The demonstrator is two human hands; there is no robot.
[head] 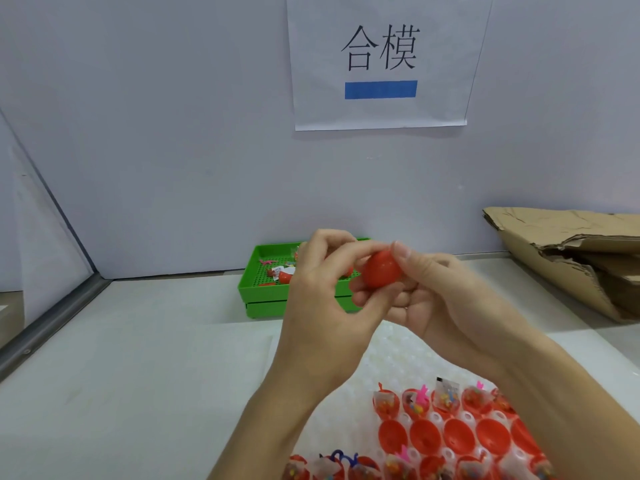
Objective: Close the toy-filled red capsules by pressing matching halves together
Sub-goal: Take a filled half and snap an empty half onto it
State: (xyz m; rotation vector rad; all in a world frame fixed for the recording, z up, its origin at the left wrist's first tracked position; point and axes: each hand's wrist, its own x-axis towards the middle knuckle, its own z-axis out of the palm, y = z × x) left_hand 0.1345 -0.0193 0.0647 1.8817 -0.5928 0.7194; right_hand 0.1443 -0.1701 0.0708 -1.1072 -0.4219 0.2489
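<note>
Two hands meet mid-frame around one red capsule (381,271), held up in the air in front of the green tray (263,296). Seam between the halves is hidden by fingers, so can't tell if it is fully closed. Left hand (322,292) covers part of the green tray; its contents are small and blurry, some red pieces and a pink bit, no more detail. White blister tray (398,355) runs off the bottom edge and is partly blocked by the right forearm. Filled capsule halves (446,400) with bagged toys sit in one row, empty red halves (459,438) in the next row nearer the camera, more filled ones cut off at the bottom.

Left hand: fingers curled, thumb and fingertips gripping the capsule's left side. Right hand (446,299): thumb on top of the capsule, fingers wrapped beneath, palm turned toward the camera. Both forearms rise from the bottom edge.

Paper sign (381,60) on the wall reads "合模" above a blue bar. Torn cardboard (568,258) lies at right, cut off by the edge.
</note>
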